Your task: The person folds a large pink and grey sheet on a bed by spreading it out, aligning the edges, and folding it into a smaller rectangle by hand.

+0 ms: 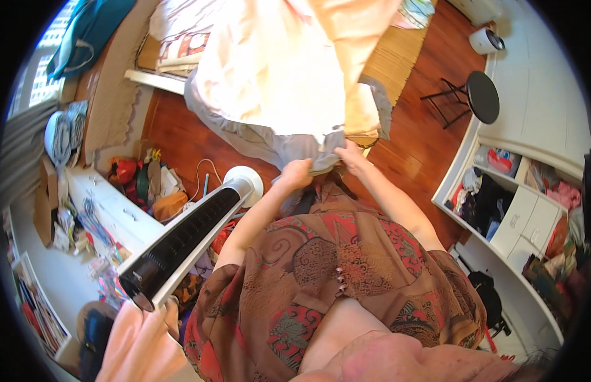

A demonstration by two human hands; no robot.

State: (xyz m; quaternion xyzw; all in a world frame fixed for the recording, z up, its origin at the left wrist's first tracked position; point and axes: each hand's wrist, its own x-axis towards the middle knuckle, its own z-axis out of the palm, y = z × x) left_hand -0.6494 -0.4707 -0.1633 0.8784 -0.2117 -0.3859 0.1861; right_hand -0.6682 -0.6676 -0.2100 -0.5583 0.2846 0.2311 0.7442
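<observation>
A large pale-pink bed cover (276, 81) with a grey border lies spread over the bed in front of me, its middle washed out by bright light. My left hand (297, 174) grips the grey edge (300, 149) of this cloth close to my waist. A short way to the right, my right hand (351, 158) pinches the same edge. Between the two hands the grey fabric is bunched. Part of the border hangs down past the bed's near end towards the floor. Folds hide most of my fingertips.
Close on my left stands a tower fan (185, 243) on a round white base. A black folding stool (483, 97) and a white bin (484, 41) are at the right. Open shelves (524, 184) hold clothes. A woven mat (395, 52) covers the bed's right side; wooden flooring (410, 138) shows beside it.
</observation>
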